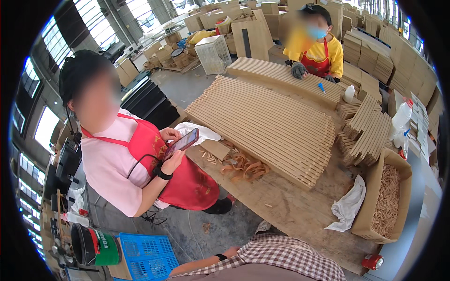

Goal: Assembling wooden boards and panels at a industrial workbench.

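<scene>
My left hand point(232, 252), below a black wristband, lies against a brown-and-white checkered apron point(290, 253) at the lower edge; its fingers are hidden. My right hand is out of view. Ahead, a wide layer of wooden slats point(267, 126) lies on the worktable point(281, 210). At its near left are tan straps point(243, 166) in a tangle and several small wooden dowels point(210, 157). Toward the right front, a crumpled white cloth point(348, 206) rests beside a cardboard box point(407, 187) full of dowels.
A co-worker in a red apron point(197, 187) stands at left holding a phone point(182, 143). Another co-worker in yellow point(336, 56) is across the table, a gloved hand on a second slat stack point(286, 77). A blue crate point(147, 255) and bucket point(96, 246) stand lower left.
</scene>
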Action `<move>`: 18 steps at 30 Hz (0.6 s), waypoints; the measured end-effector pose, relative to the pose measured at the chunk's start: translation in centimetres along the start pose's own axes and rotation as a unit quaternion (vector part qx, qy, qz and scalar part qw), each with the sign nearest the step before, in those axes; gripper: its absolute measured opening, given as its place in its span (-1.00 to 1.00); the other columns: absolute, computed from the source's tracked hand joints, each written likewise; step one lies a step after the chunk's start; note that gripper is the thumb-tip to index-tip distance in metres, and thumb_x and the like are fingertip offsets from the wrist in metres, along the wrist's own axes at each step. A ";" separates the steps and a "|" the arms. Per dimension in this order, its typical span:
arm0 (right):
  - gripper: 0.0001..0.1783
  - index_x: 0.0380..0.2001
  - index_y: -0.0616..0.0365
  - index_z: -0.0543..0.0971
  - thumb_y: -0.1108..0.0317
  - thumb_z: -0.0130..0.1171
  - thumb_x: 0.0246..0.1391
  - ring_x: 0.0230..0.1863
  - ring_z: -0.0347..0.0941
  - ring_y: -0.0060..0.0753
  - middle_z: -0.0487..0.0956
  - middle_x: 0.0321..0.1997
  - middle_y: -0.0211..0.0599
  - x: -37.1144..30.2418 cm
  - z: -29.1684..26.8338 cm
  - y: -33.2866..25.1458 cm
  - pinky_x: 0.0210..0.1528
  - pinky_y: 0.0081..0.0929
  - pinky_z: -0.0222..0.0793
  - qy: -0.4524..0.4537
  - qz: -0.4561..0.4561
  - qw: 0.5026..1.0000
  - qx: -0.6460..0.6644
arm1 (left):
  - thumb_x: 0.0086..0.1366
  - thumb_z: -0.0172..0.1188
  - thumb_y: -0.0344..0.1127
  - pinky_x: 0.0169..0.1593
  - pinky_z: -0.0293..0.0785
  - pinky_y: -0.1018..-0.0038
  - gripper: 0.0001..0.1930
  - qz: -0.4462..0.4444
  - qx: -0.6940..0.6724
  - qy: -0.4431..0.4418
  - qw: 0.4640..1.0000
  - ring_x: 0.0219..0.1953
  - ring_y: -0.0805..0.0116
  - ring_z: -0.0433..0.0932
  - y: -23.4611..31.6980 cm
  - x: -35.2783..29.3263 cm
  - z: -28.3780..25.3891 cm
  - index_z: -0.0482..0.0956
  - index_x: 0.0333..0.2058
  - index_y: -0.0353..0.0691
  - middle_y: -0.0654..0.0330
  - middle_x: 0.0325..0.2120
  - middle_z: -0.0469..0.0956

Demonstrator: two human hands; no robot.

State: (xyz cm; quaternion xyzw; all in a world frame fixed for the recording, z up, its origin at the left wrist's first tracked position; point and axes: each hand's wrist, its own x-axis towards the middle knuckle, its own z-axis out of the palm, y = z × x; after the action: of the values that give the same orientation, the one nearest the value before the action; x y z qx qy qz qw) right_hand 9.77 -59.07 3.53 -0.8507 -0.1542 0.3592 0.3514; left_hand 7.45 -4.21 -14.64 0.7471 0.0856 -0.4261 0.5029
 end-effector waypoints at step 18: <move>-0.69 -0.29 0.16 0.60 0.17 0.03 0.04 -0.26 0.53 -0.02 0.59 -0.32 0.01 9.0 -5.1 -11.7 -0.22 -0.26 0.41 0.058 0.057 0.996 -0.033 | 0.30 -0.03 0.09 -0.02 0.37 0.25 -0.50 0.140 0.226 -0.230 0.936 -0.09 -0.03 0.47 18.3 7.5 -7.8 0.48 -0.05 -0.24 -0.10 -0.14 0.51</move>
State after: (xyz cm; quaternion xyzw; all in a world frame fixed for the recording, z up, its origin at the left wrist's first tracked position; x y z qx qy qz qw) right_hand 19.62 -48.69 9.79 -0.8887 -0.0966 0.3235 0.3101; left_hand 26.58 -8.84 -6.60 0.7267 -0.2368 -0.5198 0.3817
